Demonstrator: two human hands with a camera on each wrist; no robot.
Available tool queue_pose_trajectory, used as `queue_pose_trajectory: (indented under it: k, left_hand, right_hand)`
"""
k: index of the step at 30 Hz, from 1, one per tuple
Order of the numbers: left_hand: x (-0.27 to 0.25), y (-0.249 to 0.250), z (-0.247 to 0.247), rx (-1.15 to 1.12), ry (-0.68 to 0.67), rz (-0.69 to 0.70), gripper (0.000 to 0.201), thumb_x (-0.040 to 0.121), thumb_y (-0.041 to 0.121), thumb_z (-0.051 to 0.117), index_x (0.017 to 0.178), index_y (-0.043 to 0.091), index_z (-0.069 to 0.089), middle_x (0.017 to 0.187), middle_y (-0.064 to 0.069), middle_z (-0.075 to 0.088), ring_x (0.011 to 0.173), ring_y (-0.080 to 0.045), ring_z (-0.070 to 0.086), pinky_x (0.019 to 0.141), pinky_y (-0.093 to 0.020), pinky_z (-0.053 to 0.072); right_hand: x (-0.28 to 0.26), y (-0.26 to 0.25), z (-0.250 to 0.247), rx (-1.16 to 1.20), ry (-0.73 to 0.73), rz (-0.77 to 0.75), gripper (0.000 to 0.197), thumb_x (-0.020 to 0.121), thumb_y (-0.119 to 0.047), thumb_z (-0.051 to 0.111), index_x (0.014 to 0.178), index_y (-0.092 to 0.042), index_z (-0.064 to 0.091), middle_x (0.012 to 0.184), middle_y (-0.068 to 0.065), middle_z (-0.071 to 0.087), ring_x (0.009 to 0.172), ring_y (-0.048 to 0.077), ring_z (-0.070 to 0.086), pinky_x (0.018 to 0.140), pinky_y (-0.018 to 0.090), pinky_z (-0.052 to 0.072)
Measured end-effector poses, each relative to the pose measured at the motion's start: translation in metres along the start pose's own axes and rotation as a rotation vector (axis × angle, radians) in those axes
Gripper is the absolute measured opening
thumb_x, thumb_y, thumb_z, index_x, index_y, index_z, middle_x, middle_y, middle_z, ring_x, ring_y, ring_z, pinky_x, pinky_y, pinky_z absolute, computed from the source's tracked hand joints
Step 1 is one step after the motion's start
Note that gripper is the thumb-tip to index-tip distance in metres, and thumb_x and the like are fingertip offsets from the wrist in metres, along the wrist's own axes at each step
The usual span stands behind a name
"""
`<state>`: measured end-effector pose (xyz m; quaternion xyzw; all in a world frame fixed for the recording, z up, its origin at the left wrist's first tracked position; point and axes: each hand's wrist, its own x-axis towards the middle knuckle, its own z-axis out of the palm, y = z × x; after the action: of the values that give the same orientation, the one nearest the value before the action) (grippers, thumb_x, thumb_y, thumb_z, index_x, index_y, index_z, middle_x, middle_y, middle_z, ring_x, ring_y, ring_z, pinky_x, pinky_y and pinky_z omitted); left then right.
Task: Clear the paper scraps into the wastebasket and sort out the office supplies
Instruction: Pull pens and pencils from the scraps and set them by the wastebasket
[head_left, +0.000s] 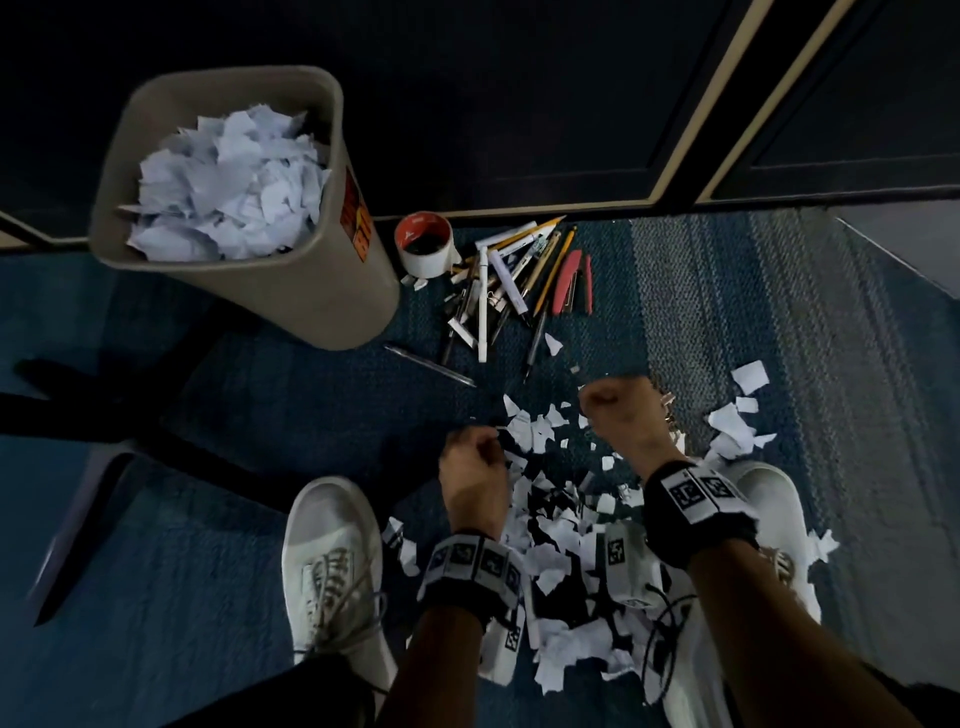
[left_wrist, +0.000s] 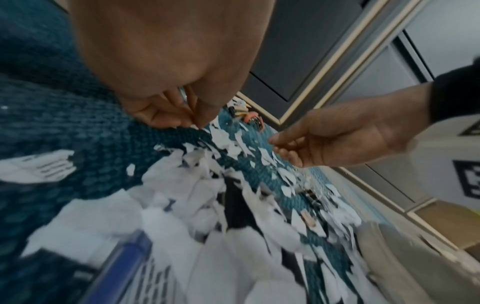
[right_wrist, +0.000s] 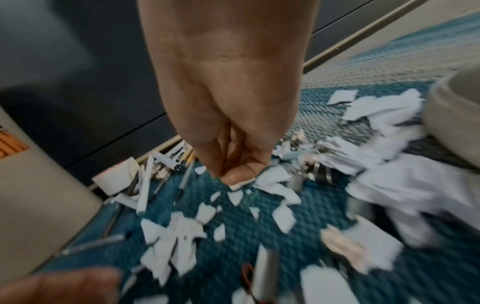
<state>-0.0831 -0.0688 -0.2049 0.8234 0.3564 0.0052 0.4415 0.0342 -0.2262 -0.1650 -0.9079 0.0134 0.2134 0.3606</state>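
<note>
White paper scraps (head_left: 550, 525) litter the blue carpet (head_left: 208, 571) near the feet, light and flimsy, best pinched at an edge, as the right hand (right_wrist: 233, 144) pinches one scrap while the left hand (left_wrist: 166, 111) curls fingertips onto another.

Paper scraps (head_left: 561, 540) between white shoes (head_left: 332, 561)

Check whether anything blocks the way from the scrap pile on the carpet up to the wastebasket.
Nothing visible does. The scrap pile lies between the shoes; the wastebasket stands ahead to the left, top open though heaped with paper. One pen lies on the carpet between, low enough to pass over.
</note>
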Motion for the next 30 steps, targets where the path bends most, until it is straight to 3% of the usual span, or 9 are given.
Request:
queue_pose_trajectory:
  k: [3, 7, 10, 12, 15, 17, 21, 25, 30]
  left_hand:
    - [-0.005, -0.004, 0.006, -0.008, 0.010, 0.031, 0.018, 0.091, 0.011, 0.062, 0.107, 0.017, 0.069, 0.106, -0.004, 0.062, 0.090, -0.020, 0.064, 0.079, -0.042, 0.058]
    - [0.004, 0.008, 0.005, 0.140, -0.029, 0.092, 0.036, 0.093, 0.022, 0.061, 0.129, 0.014, 0.059, 0.129, -0.011, 0.049, 0.115, -0.031, 0.048, 0.095, -0.051, 0.047]
    - [0.012, 0.034, 0.005, 0.298, -0.167, 0.123, 0.075, 0.085, 0.045, 0.071, 0.146, 0.015, 0.041, 0.149, -0.012, 0.034, 0.135, -0.039, 0.029, 0.109, -0.060, 0.034]
    - [0.011, 0.048, 0.010, 0.420, -0.285, 0.093, 0.096, 0.073, 0.058, 0.076, 0.149, 0.022, 0.031, 0.154, -0.003, 0.021, 0.139, -0.038, 0.019, 0.109, -0.063, 0.033]
    - [0.006, 0.056, 0.019, 0.562, -0.299, 0.155, 0.084, 0.075, 0.043, 0.081, 0.144, 0.022, 0.038, 0.148, 0.000, 0.024, 0.131, -0.033, 0.027, 0.104, -0.053, 0.041]
    - [0.005, 0.055, 0.025, 0.614, -0.305, 0.248, 0.055, 0.086, 0.025, 0.071, 0.136, 0.017, 0.049, 0.143, -0.002, 0.032, 0.128, -0.031, 0.034, 0.107, -0.045, 0.038]
    - [0.008, 0.058, 0.025, 0.403, -0.292, 0.200, 0.026, 0.087, 0.000, 0.059, 0.111, 0.011, 0.064, 0.124, -0.010, 0.053, 0.111, -0.033, 0.057, 0.097, -0.043, 0.049]
    - [0.007, 0.052, 0.008, 0.167, -0.210, 0.113, 0.019, 0.090, 0.001, 0.061, 0.101, 0.009, 0.073, 0.107, -0.008, 0.070, 0.096, -0.021, 0.067, 0.089, -0.036, 0.055]
    - [0.006, 0.022, -0.030, 0.050, -0.043, 0.029, 0.019, 0.092, 0.004, 0.063, 0.101, 0.015, 0.076, 0.097, -0.006, 0.076, 0.089, -0.016, 0.070, 0.080, -0.020, 0.051]
  right_hand:
    - [-0.013, 0.009, 0.003, 0.023, 0.021, -0.009, 0.028, 0.082, 0.003, 0.062, 0.065, -0.017, 0.073, 0.061, -0.007, 0.069, 0.056, -0.002, 0.058, 0.053, 0.003, 0.037]
    - [-0.017, 0.017, 0.015, 0.043, 0.106, -0.014, 0.014, 0.084, 0.000, 0.067, 0.093, -0.004, 0.076, 0.092, 0.015, 0.075, 0.085, 0.029, 0.070, 0.081, 0.034, 0.057]
    - [-0.011, 0.020, 0.017, -0.043, 0.220, -0.073, 0.028, 0.081, -0.003, 0.071, 0.108, -0.005, 0.072, 0.114, 0.017, 0.065, 0.105, 0.035, 0.062, 0.093, 0.039, 0.051]
    - [-0.006, 0.023, 0.013, -0.116, 0.251, -0.040, 0.046, 0.076, -0.011, 0.079, 0.119, -0.005, 0.066, 0.123, 0.017, 0.057, 0.117, 0.038, 0.049, 0.103, 0.042, 0.042]
    - [-0.004, 0.026, 0.008, -0.268, 0.160, -0.017, 0.076, 0.066, -0.028, 0.088, 0.132, -0.010, 0.056, 0.130, 0.015, 0.048, 0.122, 0.039, 0.039, 0.107, 0.046, 0.035]
    - [-0.005, 0.025, 0.012, -0.346, 0.118, -0.045, 0.075, 0.066, -0.028, 0.088, 0.132, -0.014, 0.057, 0.130, 0.012, 0.046, 0.120, 0.039, 0.040, 0.106, 0.044, 0.035]
    - [-0.010, 0.015, 0.025, -0.240, 0.112, -0.116, 0.043, 0.076, 0.004, 0.072, 0.118, -0.006, 0.068, 0.121, 0.013, 0.056, 0.115, 0.037, 0.049, 0.104, 0.042, 0.042]
    - [-0.013, 0.019, 0.033, -0.262, 0.106, -0.199, 0.024, 0.079, 0.006, 0.059, 0.080, -0.011, 0.076, 0.087, 0.011, 0.069, 0.091, 0.034, 0.060, 0.080, 0.042, 0.052]
    - [-0.006, 0.023, 0.031, -0.230, 0.121, -0.178, 0.020, 0.081, 0.001, 0.058, 0.079, -0.011, 0.074, 0.082, 0.011, 0.070, 0.086, 0.034, 0.065, 0.075, 0.035, 0.053]
